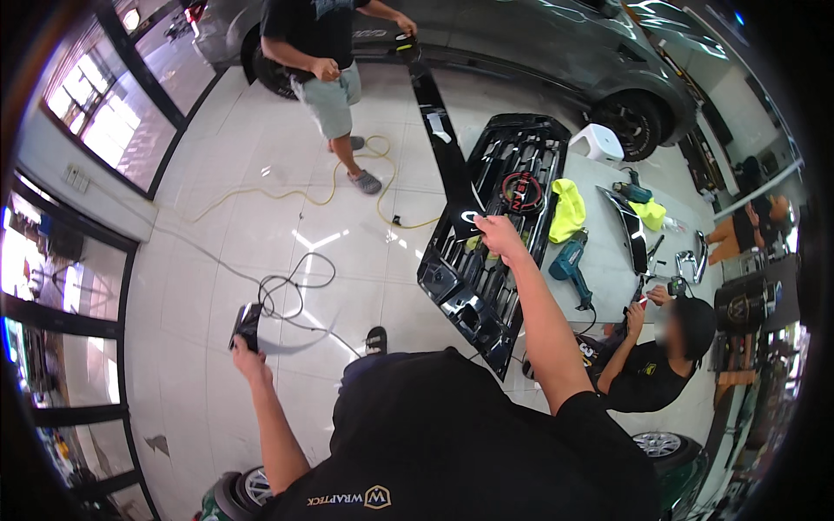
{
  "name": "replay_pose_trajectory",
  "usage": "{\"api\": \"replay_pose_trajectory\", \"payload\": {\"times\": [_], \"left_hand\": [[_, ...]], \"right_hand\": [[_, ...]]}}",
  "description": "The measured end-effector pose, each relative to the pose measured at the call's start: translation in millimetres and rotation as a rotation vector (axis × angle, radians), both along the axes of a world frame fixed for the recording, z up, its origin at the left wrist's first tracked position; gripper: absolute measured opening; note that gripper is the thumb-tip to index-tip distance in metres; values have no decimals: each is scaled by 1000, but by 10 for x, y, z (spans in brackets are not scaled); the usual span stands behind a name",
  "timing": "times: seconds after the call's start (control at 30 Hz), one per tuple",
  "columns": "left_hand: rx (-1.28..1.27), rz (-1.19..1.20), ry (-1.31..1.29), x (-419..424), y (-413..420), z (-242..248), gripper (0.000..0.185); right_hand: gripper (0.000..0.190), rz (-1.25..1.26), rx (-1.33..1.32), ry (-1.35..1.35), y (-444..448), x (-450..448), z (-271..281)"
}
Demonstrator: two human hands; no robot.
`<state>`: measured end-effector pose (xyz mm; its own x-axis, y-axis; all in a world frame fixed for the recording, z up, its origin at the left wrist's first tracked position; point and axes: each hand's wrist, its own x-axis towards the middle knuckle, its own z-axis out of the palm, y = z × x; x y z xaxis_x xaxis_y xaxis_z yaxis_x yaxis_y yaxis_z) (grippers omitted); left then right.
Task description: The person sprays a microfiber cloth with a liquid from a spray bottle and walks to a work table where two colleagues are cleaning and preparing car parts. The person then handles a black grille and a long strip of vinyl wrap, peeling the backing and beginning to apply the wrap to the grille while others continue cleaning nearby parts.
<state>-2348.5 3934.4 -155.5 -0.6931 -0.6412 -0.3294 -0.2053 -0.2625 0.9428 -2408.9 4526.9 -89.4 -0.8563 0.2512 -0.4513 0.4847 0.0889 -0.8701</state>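
My right hand grips the near end of a long glossy black strip, which may be a trim piece or film. Its far end is at the hand of a person standing by the grey vehicle. Beneath the near end lies a black Nissan car grille with a red-edged badge. Held out low to the left, my left hand has its fingers around a small glossy black piece. A pale translucent film strip curls out beside it; whether they are joined I cannot tell.
Right of the grille, a pale tabletop bears a heat gun, yellow cloths and trim parts. A crouching person works at its near edge. A grey cord and yellow hose cross the tiled floor.
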Motion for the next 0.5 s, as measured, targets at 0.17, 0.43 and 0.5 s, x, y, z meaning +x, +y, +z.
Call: {"api": "replay_pose_trajectory", "payload": {"times": [0.17, 0.43, 0.5], "left_hand": [[-22, -153, 14, 29, 232, 139, 31], [-561, -953, -281, -102, 1059, 188, 35], [-607, -1113, -281, -114, 1235, 340, 34]], "right_hand": [[32, -107, -96, -51, -132, -123, 5], [33, -151, -282, 18, -451, 198, -38], [33, -172, -323, 32, -524, 319, 29]]}}
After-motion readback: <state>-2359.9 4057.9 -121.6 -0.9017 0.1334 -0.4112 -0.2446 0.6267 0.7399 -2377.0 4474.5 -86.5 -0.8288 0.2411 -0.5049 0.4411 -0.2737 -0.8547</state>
